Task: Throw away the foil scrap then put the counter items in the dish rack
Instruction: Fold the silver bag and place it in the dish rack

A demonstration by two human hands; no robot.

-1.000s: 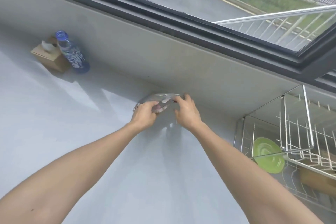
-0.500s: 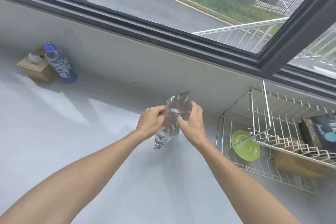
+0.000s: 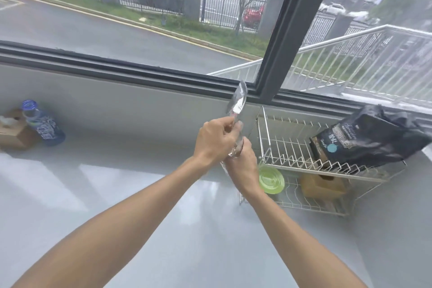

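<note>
Both hands raised above the grey counter, near its back edge. Left hand pinching the foil scrap upright; right hand closed around its lower end. Just right: wire dish rack, dark bag in the upper tier, green plate below. Far left, at the back edge: water bottle touching a cardboard box.

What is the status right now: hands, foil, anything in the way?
Left hand and right hand both shut on foil scrap, held upright above counter. No bin in view. Nothing blocking.
</note>
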